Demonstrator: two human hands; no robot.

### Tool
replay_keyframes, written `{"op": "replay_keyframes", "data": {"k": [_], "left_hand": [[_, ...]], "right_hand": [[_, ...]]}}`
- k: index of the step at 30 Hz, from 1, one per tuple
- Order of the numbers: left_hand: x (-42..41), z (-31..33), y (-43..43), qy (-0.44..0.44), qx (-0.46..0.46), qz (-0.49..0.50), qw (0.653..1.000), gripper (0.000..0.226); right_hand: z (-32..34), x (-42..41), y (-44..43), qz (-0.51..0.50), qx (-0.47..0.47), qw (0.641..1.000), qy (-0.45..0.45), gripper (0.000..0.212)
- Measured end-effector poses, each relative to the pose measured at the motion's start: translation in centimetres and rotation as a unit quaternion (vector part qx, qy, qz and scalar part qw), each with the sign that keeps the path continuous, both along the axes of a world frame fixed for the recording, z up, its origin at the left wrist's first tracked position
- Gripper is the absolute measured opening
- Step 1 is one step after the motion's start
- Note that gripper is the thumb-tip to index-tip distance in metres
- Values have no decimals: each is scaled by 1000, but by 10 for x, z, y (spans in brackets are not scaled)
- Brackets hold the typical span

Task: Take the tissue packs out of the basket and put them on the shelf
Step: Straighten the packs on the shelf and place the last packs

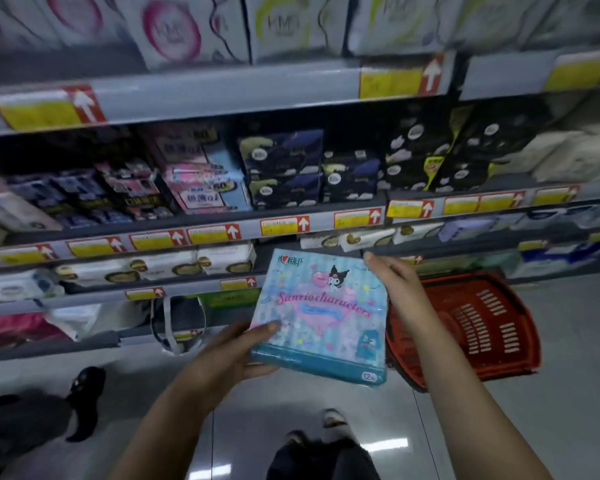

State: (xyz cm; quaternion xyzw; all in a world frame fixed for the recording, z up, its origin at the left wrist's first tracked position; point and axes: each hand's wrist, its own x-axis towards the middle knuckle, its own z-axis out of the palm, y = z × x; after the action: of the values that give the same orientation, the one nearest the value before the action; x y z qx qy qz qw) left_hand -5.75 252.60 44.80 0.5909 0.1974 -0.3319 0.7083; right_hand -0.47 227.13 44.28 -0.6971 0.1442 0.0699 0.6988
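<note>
A shop aisle is filling the view, its grey metal shelves carrying rows of packaged paper goods above a pale glossy floor. The left thumb is pressing on the near-left corner of a pale blue, square, plastic-wrapped tissue pack printed with cartoon characters, while the rest of the left hand is cupping it from beneath. The right hand is gripping its far-right edge. The pack is hanging in the air before the lower shelves, clear of the red plastic basket on the floor. The visible part of the basket is looking empty, though the pack and arm are hiding some of it. This is probably among the last packs, and it is not yet shelved.
</note>
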Motion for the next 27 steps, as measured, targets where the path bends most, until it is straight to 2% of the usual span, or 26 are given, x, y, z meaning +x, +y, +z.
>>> {"op": "replay_keyframes", "data": {"k": [4, 9, 10, 13, 14, 17, 18, 20, 21, 24, 27], "left_hand": [[-14, 54, -2, -84, -29, 38, 995, 88], [-22, 98, 3, -166, -68, 88, 980, 41], [-24, 108, 6, -181, -66, 88, 977, 39], [-27, 134, 15, -236, -46, 76, 968, 77], [-27, 141, 17, -254, -34, 74, 964, 80], [-28, 164, 21, -285, -25, 93, 954, 76], [-27, 171, 22, -286, -29, 105, 952, 77], [-26, 182, 24, -296, -39, 118, 947, 63], [-28, 188, 24, -299, -47, 125, 945, 57], [-32, 201, 23, -310, -69, 139, 938, 51], [-36, 214, 22, -330, -51, 125, 934, 39]], "right_hand": [[60, -1, 5, -39, 18, 998, -35, 29], [116, -20, 3, -64, 150, 986, -30, 50], [123, -31, 1, -65, 168, 983, -19, 52], [138, -59, 1, -58, 207, 977, 2, 54], [145, -65, 5, -47, 218, 975, 5, 54], [172, -75, 23, -5, 212, 977, -6, 58], [180, -77, 28, 12, 197, 980, -25, 67], [195, -81, 36, 57, 174, 981, -69, 89], [200, -84, 39, 69, 172, 979, -86, 94], [212, -88, 45, 59, 163, 977, -126, 94], [219, -90, 46, 47, 153, 975, -151, 89]]}}
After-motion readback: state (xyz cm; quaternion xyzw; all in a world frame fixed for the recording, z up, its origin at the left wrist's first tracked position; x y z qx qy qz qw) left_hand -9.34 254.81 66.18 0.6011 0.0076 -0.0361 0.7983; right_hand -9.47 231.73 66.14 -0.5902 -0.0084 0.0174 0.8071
